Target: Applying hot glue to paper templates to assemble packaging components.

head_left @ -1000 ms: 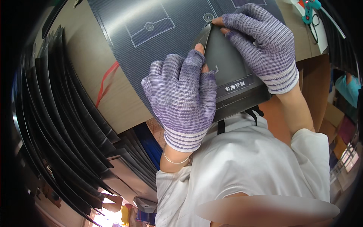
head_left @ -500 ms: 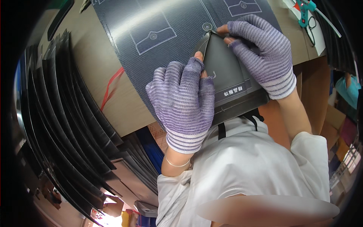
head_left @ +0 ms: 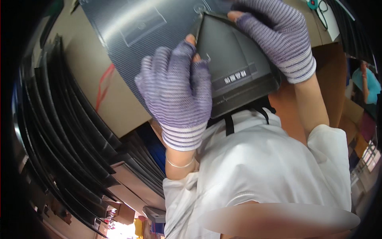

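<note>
- L hand [head_left: 177,93], in a purple striped fingerless glove: lies flat, palm down, on the dark printed sheet [head_left: 131,36]. Fingers spread a little, only slightly curled. Bare thumb tip and forefinger tip press against the L edge of the raised grey flap [head_left: 234,71]. Looks like pressing, not a full grasp; can't tell if anything is pinched underneath.
- R hand [head_left: 278,34], same kind of glove: curled over the flap's top corner, near the upper edge of the view. Bare fingertip [head_left: 234,16] sits right on the corner. Fingers bent, closed onto the flap edge; thumb hidden behind the flap.
- Grey flap: folded part of the sheet, tilted up off the flat part, wedge-shaped, betw. both hands. Bears a pale label strip w/ print. Its lower edge hangs just above the person's white shirt [head_left: 262,171].
- Dark sheet: fine-textured, w/ pale outline drawings, lies on a brown cardboard surface [head_left: 99,107], which carries a red mark.
- L side: stack of black sheets [head_left: 59,139], fanned, edges curving w/ the lens.
- Thin bracelet [head_left: 179,164] on the L wrist.
- Top R: teal-handled scissors [head_left: 318,6] on the table, well apart from the hands.
- Far R: another person in a teal top [head_left: 368,81], hands not seen.
</note>
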Demonstrator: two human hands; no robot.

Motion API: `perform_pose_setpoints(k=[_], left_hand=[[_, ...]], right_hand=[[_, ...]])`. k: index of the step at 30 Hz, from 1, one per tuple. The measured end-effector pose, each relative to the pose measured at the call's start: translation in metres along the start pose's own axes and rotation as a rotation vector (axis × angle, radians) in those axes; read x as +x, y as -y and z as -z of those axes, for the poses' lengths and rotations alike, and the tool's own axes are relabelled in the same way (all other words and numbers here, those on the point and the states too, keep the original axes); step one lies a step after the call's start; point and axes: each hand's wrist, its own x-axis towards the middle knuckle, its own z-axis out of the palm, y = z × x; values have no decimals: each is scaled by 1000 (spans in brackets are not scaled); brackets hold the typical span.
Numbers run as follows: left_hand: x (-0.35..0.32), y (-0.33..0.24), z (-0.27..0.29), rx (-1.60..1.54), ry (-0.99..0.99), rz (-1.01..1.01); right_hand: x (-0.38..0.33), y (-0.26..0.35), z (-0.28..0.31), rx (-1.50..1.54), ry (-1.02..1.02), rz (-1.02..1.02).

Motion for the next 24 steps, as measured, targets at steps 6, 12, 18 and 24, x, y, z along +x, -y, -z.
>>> perform_pose_setpoints(k=[6,12,18,24], left_hand=[[0,-9,7,3,5,15],[-3,-1,-1,22,4,27],[-3,4,-4,-23,-71,-34],[0,-7,5,4,-12,1]], right_hand=[[-9,-1,-3,-212,-1,173],[-5,-11,1,-130,70,137],[-20,1,11,-194,-29,125],[-25,5,6,-283,64,-1]])
